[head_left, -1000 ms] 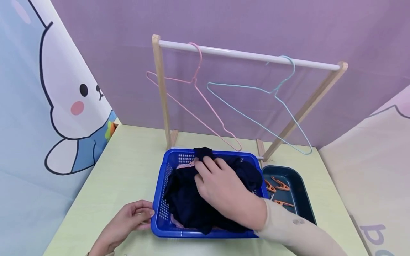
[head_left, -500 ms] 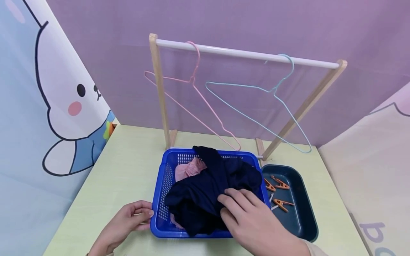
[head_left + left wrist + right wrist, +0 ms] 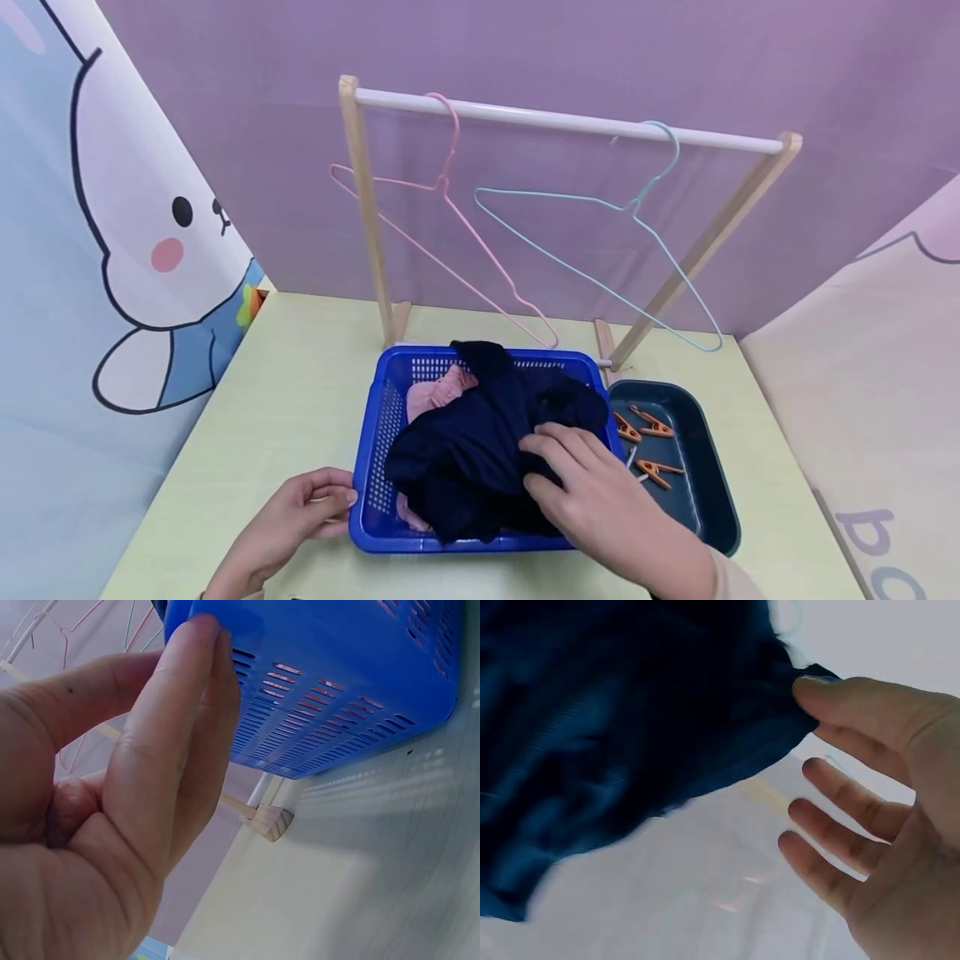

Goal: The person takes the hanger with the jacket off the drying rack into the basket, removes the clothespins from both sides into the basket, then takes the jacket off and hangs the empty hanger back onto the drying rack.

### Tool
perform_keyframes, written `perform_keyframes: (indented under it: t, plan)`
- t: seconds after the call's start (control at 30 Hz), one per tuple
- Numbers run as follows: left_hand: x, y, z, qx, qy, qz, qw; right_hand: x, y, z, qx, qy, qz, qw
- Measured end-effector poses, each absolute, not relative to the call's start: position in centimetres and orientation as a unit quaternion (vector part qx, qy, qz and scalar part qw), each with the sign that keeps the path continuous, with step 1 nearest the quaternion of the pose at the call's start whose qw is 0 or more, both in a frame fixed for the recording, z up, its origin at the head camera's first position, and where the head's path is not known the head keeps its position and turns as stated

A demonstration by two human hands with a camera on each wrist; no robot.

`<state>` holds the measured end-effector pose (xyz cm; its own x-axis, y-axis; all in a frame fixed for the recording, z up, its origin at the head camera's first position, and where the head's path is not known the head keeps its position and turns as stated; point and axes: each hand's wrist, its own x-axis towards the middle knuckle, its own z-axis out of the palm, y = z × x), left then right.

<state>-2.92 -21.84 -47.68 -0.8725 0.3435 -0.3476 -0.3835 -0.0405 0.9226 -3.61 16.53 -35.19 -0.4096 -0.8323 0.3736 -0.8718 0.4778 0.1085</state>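
Dark navy clothing (image 3: 457, 454) lies heaped in a blue plastic basket (image 3: 363, 467), with one end draped up over the far rim. My right hand (image 3: 592, 492) is over the heap's right side. In the right wrist view, its thumb and forefinger pinch an edge of the navy cloth (image 3: 652, 735), and the other fingers are spread apart. At the basket's left side, my left hand (image 3: 296, 517) holds the rim between thumb and fingers. The left wrist view shows those fingertips (image 3: 196, 634) against the blue rim. A pink garment (image 3: 438, 393) shows beside the navy cloth.
Behind the basket stands a wooden rack with a white rail (image 3: 562, 121). From it hang a pink hanger (image 3: 450, 196) and a light blue hanger (image 3: 637, 204). Right of the basket, a dark green tray (image 3: 697, 467) holds several orange clips (image 3: 651, 422).
My right hand has drawn back from the far rim to the heap's front right. More of the pink garment is uncovered. My left hand stays at the basket rim.
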Motion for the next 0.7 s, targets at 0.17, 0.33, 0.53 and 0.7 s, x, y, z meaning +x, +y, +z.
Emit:
perform_keyframes:
  t: [0.17, 0.33, 0.53, 0.7]
  plan:
    - [-2.9, -21.9, -47.6, -0.013, 0.646, 0.721, 0.251, -6.2, 14.9, -38.2, 0.5, -0.849, -0.009, 0.172]
    - [-2.9, -21.9, -47.7, -0.012, 0.65, 0.718, 0.249, -7.3, 13.4, -39.2, 0.499, -0.848, -0.05, 0.171]
    - [-2.9, -21.9, -47.8, -0.014, 0.648, 0.719, 0.25, -8.2, 13.0, -38.7, 0.51, -0.838, -0.022, 0.191]
    - [-3.0, -22.0, -47.7, -0.019, 0.648, 0.718, 0.252, -10.8, 13.8, -37.5, 0.483, -0.847, 0.046, 0.215]
